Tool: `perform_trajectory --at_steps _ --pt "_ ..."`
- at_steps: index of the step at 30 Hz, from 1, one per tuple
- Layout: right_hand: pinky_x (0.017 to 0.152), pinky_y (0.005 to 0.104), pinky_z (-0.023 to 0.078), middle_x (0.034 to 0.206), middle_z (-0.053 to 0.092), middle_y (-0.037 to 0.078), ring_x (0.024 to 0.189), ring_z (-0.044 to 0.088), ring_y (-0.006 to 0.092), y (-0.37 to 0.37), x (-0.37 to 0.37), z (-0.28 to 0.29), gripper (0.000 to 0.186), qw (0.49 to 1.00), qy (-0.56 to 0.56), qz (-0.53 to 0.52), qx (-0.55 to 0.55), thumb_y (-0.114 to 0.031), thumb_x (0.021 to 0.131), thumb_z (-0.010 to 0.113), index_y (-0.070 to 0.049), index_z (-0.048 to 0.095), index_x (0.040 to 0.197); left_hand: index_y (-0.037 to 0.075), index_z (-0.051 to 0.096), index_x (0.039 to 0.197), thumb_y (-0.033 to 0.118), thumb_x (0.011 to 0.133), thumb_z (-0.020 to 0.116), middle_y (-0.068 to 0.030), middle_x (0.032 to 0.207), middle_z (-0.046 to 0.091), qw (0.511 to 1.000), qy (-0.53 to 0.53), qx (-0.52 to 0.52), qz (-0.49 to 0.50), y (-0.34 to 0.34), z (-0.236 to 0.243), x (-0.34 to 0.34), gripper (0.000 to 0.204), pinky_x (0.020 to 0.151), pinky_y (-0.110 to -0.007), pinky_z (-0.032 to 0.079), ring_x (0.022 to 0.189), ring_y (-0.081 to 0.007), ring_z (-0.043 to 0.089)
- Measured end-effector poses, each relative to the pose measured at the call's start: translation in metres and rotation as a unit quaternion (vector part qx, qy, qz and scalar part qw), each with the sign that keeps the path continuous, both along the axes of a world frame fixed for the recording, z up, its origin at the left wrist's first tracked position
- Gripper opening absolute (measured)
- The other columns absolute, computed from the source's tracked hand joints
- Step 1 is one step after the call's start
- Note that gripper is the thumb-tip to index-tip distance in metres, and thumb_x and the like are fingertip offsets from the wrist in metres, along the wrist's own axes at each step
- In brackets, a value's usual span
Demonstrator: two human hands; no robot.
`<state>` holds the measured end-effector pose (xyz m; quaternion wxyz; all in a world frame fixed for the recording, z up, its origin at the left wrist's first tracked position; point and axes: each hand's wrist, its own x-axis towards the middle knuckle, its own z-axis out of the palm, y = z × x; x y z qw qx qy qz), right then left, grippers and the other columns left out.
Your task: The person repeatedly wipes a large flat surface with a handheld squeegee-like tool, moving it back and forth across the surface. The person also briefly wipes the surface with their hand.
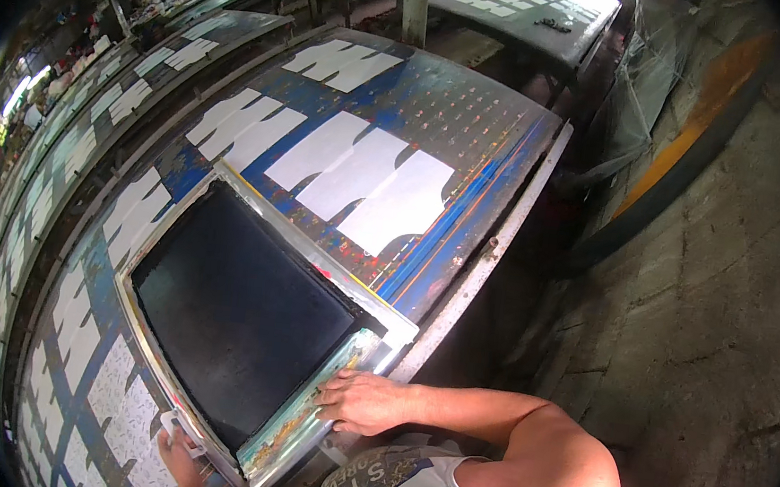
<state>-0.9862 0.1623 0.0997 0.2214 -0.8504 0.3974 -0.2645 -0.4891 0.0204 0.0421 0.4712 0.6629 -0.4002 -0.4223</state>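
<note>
A large printing screen (pixel 240 313) with a dark mesh and a pale frame lies tilted across the long table in front of me. Its near right margin is a greenish strip (pixel 296 414) smeared with brownish paint. My right hand (pixel 366 403) rests on that strip, fingers spread and palm down. At the frame's near left side, my left hand (pixel 180 457) has its fingers curled round a white handle-like piece (pixel 181 427). White cut fabric pieces (pixel 382 181) lie flat beyond the screen. Patterned pieces (pixel 128 406) lie to its left. Whatever is under the screen is hidden.
The table's metal rail (pixel 493 254) runs along the right side, with a concrete wall (pixel 692 351) beyond. A post (pixel 415 4) stands at the far end, near another table (pixel 526 34) bearing white pieces. Parallel tables (pixel 88 131) stretch along the left.
</note>
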Motion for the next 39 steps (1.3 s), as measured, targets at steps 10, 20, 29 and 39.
perform_trajectory --at_steps 10,20,29,39 --pt "0.112 0.0459 0.048 0.144 0.069 0.009 0.135 0.063 0.0278 0.009 0.008 -0.003 0.047 0.989 0.123 -0.044 -0.076 -0.021 0.093 0.074 -0.011 0.073 0.139 0.004 0.075 0.115 -0.008 0.095 0.070 -0.0019 0.098 0.071 0.988 -0.070 -0.073 -0.117 -0.074 -0.044 0.021 0.023 0.080 -0.030 0.053 0.087 -0.0127 0.064" --pt "0.104 0.0432 0.052 0.130 0.074 0.009 0.123 0.069 0.0271 -0.026 0.029 0.028 0.052 0.976 0.113 -0.031 -0.185 -0.012 0.091 0.068 -0.009 0.072 0.143 0.001 0.074 0.115 -0.010 0.090 0.067 -0.0057 0.104 0.073 0.984 -0.130 -0.085 -0.084 -0.057 -0.026 0.000 0.028 0.092 -0.034 0.055 0.096 -0.0178 0.069" --pt "0.083 0.0453 0.061 0.096 0.072 0.006 0.094 0.075 0.0302 -0.077 0.051 0.063 0.054 0.978 0.168 -0.003 -0.125 -0.016 0.087 0.080 -0.017 0.073 0.141 0.000 0.076 0.118 -0.008 0.092 0.065 -0.0086 0.105 0.078 0.988 -0.114 -0.096 -0.048 -0.046 -0.022 -0.009 0.029 0.093 -0.036 0.058 0.098 -0.0207 0.073" --pt "0.107 0.0465 0.059 0.134 0.078 0.010 0.124 0.074 0.0323 -0.148 0.050 0.053 0.055 0.981 0.173 0.052 0.063 -0.011 0.093 0.080 -0.023 0.071 0.147 0.005 0.078 0.122 -0.001 0.095 0.071 -0.0004 0.105 0.074 0.997 -0.037 -0.036 -0.064 -0.038 -0.014 -0.009 0.029 0.087 -0.030 0.053 0.093 -0.0121 0.066"
